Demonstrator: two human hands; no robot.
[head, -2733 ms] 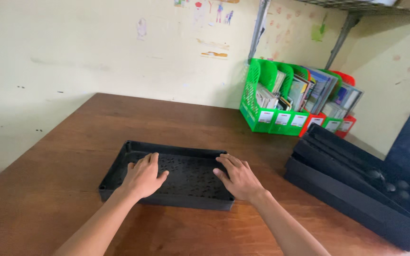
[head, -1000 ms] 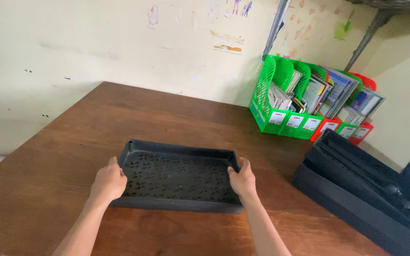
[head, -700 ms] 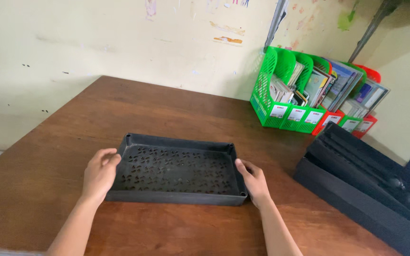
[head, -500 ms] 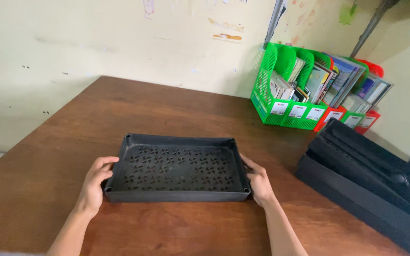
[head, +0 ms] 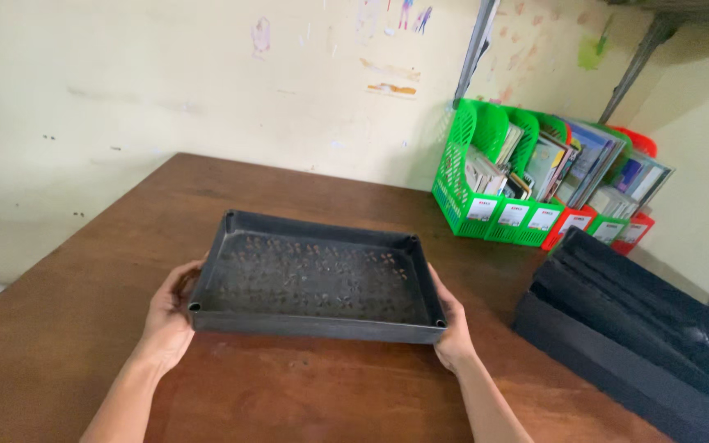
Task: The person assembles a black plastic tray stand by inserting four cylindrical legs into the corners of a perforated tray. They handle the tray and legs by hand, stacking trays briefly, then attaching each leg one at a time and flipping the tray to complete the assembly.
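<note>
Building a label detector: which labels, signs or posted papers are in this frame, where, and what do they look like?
Front labels: small white rectangles with red marks, low on the green file holders at the table's back right.
Label on the red file holder: same kind, partly hidden.
Wall stickers: small faded colour scraps, upper wall.
Paper strip: orange-white, on the wall above the black tray, which both hands hold.

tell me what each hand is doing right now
Left hand: closed on the left end of the black tray.
Right hand: closed on the tray's right end.
</note>
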